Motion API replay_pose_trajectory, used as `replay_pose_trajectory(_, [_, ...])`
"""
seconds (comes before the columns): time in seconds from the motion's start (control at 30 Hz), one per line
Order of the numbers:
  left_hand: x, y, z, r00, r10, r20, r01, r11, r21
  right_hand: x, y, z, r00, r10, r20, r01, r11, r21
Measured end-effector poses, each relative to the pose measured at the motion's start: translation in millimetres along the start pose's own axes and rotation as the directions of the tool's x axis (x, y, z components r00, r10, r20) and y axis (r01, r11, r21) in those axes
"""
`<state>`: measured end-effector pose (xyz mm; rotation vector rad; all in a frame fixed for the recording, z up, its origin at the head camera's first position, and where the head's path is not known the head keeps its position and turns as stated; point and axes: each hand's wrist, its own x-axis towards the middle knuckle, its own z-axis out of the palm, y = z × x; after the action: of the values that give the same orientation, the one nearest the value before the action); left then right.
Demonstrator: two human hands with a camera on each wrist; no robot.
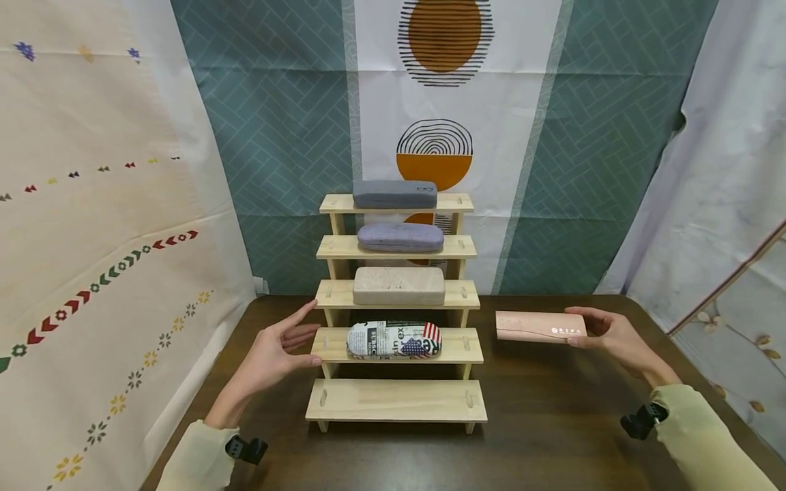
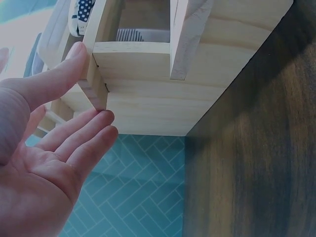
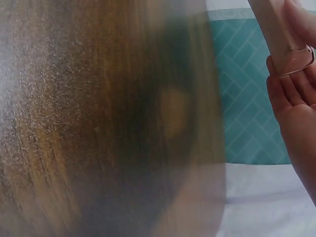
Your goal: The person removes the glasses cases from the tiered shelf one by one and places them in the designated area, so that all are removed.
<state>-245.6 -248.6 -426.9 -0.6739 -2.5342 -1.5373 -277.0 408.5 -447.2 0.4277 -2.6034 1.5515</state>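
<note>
My right hand (image 1: pixel 614 339) pinches one end of a pink glasses case (image 1: pixel 531 326), holding it level beside the stand's right side. In the right wrist view, the fingers and thumb are around the case's end (image 3: pixel 296 61). My left hand (image 1: pixel 273 351) grips the left end of the wooden tiered stand (image 1: pixel 396 402), thumb at the front of a step and fingertips at its back edge. On the stand's steps lie a newspaper-print glasses case (image 1: pixel 394 339), a cream one (image 1: pixel 399 285), a purple one (image 1: pixel 400 236) and a grey-blue one (image 1: pixel 395 194) on top. The lowest step is bare.
The stand rests on a dark brown wooden table (image 1: pixel 540 416). Behind it hangs a green and white patterned cloth (image 1: pixel 282 136). Patterned cloths also hang at the left (image 1: pixel 104 204) and right (image 1: pixel 724 204).
</note>
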Motion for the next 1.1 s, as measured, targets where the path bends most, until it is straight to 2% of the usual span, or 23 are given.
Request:
replay_pose_trajectory(0.4, [0.6, 1.4, -1.2, 1.0, -0.014, -0.004, 0.014, 1.0, 0.007, 17, 12, 4, 0.995, 0.096, 0.032, -0.095, 0.995, -0.03])
replay_pose_trajectory(0.77, [-1.5, 0.5, 0.5, 1.0, -0.014, 0.0, 0.014, 1.0, -0.007, 27, 17, 4, 0.989, 0.141, 0.049, -0.138, 0.989, -0.053])
replay_pose_trajectory(1.1, [0.0, 1.7, -0.2, 1.0, -0.011, -0.003, 0.011, 1.0, 0.003, 36, 26, 6, 0.988, 0.14, 0.063, -0.136, 0.988, -0.066])
